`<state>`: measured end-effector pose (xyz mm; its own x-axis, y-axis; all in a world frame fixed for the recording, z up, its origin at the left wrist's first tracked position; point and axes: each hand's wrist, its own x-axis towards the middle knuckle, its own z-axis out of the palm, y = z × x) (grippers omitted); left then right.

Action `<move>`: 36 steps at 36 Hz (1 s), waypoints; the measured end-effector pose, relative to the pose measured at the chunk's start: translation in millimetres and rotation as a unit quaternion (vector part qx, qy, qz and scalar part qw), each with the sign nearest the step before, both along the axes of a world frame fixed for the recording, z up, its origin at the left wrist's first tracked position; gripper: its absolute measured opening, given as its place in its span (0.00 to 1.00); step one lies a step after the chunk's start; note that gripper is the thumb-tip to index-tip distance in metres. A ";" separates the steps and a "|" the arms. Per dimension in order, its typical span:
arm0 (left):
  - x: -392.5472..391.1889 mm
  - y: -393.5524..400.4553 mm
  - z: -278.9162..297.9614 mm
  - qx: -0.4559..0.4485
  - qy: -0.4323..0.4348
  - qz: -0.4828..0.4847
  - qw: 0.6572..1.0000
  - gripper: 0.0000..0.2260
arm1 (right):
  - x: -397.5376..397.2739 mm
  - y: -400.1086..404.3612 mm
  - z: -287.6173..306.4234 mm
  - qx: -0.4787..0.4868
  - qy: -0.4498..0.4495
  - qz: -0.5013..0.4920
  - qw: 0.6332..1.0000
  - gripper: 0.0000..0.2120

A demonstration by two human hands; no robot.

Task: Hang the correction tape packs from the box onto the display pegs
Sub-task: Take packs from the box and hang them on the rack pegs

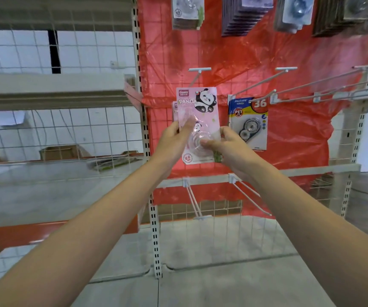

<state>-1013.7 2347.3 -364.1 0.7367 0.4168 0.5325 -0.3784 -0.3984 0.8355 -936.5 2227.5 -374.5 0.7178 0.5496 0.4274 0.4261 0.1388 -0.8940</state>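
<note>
A person's left hand (174,138) and right hand (229,147) both grasp a pink panda correction tape pack (197,120), fingers curled round its edges, holding it upright against the red-backed wire display grid (256,69), just left of a hanging blue pack (248,122), below an empty peg (197,73).
</note>
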 end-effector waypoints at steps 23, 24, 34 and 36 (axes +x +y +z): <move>49.0 29.6 -2.2 0.103 0.128 0.155 0.974 0.18 | 17.0 25.5 -14.1 -0.206 -0.156 -0.184 0.948 0.20; 51.4 31.1 -1.6 0.107 0.138 0.167 0.970 0.19 | 18.6 25.9 -17.6 -0.218 -0.163 -0.189 0.943 0.21; 76.2 52.2 1.5 0.151 0.171 0.216 0.949 0.16 | 27.2 13.7 -50.4 -0.312 -0.313 -0.205 0.873 0.26; 80.1 55.7 2.2 0.142 0.169 0.218 0.951 0.12 | 29.4 9.4 -53.6 -0.326 -0.330 -0.207 0.861 0.26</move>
<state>-933.6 2403.0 -361.9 0.6754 0.5966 0.4334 0.1447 -0.6835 0.7154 -907.1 2236.9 -428.0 0.6282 0.5825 0.5159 0.7641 -0.5868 -0.2680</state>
